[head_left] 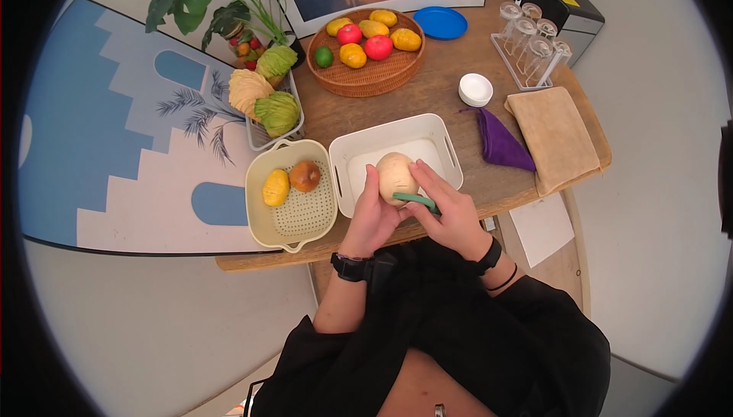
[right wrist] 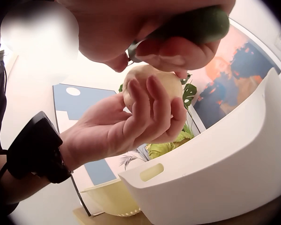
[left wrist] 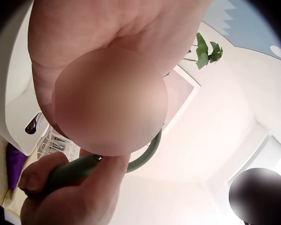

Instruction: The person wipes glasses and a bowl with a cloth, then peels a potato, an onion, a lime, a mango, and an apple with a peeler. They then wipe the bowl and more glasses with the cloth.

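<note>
A pale, round vegetable [head_left: 397, 176] is held above the near part of a white rectangular bin [head_left: 359, 150]. My left hand [head_left: 372, 214] cups it from the left and below; in the right wrist view the left hand's fingers [right wrist: 139, 110] curl round the vegetable [right wrist: 168, 83]. My right hand [head_left: 452, 218] grips a green-handled peeler [head_left: 416, 200], whose handle [right wrist: 201, 26] lies inside the curled fingers in the right wrist view. The tool's curved green end is against the vegetable's near side in the head view. Blurred patches cover part of the left wrist view.
A cream strainer basket [head_left: 263, 226] with a yellow and a brown item stands left of the bin. Behind are a wicker tray [head_left: 366, 81] of produce, a crate of leafy heads and a blue plate [head_left: 440, 23]. Rightward lie white bowls [head_left: 476, 90], a purple cloth [head_left: 504, 142] and glasses.
</note>
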Demonstrator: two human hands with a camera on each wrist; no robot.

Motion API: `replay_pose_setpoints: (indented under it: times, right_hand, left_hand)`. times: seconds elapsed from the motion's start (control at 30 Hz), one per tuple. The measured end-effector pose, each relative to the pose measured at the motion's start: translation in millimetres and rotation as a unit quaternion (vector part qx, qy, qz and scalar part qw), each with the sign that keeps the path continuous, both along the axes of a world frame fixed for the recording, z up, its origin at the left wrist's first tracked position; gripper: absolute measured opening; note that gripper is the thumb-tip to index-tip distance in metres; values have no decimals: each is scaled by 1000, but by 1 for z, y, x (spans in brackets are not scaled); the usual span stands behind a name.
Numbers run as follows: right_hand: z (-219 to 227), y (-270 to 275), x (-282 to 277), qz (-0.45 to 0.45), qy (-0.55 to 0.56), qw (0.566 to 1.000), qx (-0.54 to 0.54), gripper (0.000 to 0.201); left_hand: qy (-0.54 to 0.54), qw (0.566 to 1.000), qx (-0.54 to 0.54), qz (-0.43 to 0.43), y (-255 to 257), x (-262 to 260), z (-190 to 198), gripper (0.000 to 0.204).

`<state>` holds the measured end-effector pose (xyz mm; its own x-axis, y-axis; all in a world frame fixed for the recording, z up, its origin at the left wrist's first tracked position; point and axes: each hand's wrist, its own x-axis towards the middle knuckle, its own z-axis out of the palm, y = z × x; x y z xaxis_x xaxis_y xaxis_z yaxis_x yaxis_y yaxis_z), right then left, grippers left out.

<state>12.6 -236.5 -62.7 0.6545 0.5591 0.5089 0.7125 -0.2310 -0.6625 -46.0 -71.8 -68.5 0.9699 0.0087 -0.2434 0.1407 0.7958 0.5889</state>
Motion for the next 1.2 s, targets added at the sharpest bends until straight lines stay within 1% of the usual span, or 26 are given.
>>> replay_pose_setpoints:
  times: [0.13,0.23,0.3,0.37,0.4,0.47,0.5,0.53,0.57,0.6,0.63,0.67,0.7,0.73,0.8,0.83,0.87,0.9,0.93,0.97,1.0,1.03,1.07,1.1,1.17,1.2]
  right_hand:
    - [0,1,-1,-27,-16,999,-21,60]
    - [3,1,0,-30,-19,999,-22,60]
    - [4,2,3,-25,-8,999,-22,59]
    - [3,3,7,10,32,999,39,54]
    - [5,3,9,10,32,999,40,54]
    - [11,0,11,49,136,987,66,46]
    - [14,-1,13,48,137,987,66,46]
    - [18,-2,15,70,170,981,57,43]
    - [21,-4,18,93,204,973,48,40]
    - [28,-7,21,93,204,973,48,40]
    - [35,-11,24,106,247,963,-15,39]
    - [39,-14,27,119,288,947,-79,38]
    - [36,-15,29,119,289,947,-79,38]
    - [31,-15,31,129,274,950,-71,38]
    - [23,-13,32,140,260,953,-64,39]
    - [19,-11,29,114,267,957,-17,39]
    - [18,-10,26,88,273,957,29,40]
    - [20,-11,24,87,273,958,29,40]
    - [24,-12,22,75,256,963,23,43]
    - [26,-12,19,64,240,969,17,46]
    - [24,-13,17,64,240,969,17,46]
    - [21,-13,16,60,174,983,-26,53]
    - [17,-14,15,55,107,990,-68,61]
    - [15,-13,14,55,106,990,-68,61]
    - [10,-10,12,33,53,995,-80,76]
    - [8,-9,12,33,53,995,-80,76]
  left_hand:
    - [-1,999,33,0,-2,2,-8,68]
    - [1,999,46,-4,-3,-1,-9,66]
    - [-4,997,79,10,1,-4,-14,57]
    - [-26,996,86,-4,10,-7,-18,56]
    - [-48,994,93,-18,12,-8,-18,57]
    - [-71,993,93,-11,9,-10,-12,59]
    - [-95,991,93,-4,8,-11,-9,62]
    - [-94,991,92,-5,10,-11,-11,62]
    - [-117,988,93,-48,15,-12,-16,65]
    - [-139,982,93,-91,21,-13,-20,69]
    - [-139,982,93,-91,25,-15,-23,69]
    - [-144,972,100,-158,30,-18,-24,71]
    - [-148,957,106,-225,32,-20,-24,72]
    - [-148,957,106,-225,30,-22,-23,72]
    - [-94,962,113,-229,21,-23,-11,81]
    - [-94,962,113,-229,20,-21,-16,81]
    - [-110,970,52,-210,18,-18,-22,71]
    - [-126,973,-10,-191,16,-16,-26,62]
    - [-126,973,-10,-191,12,-13,-28,62]
    - [-71,991,-37,-111,6,-8,-24,61]
    - [-16,997,-64,-30,1,-4,-20,61]
    - [-16,997,-64,-30,-2,-2,-14,61]
    - [3,999,-51,-6,-5,1,-7,61]
    - [21,999,-37,17,-7,3,-3,62]
    - [11,999,-36,14,-8,3,-2,62]
    - [2,999,-35,12,-9,3,-2,63]
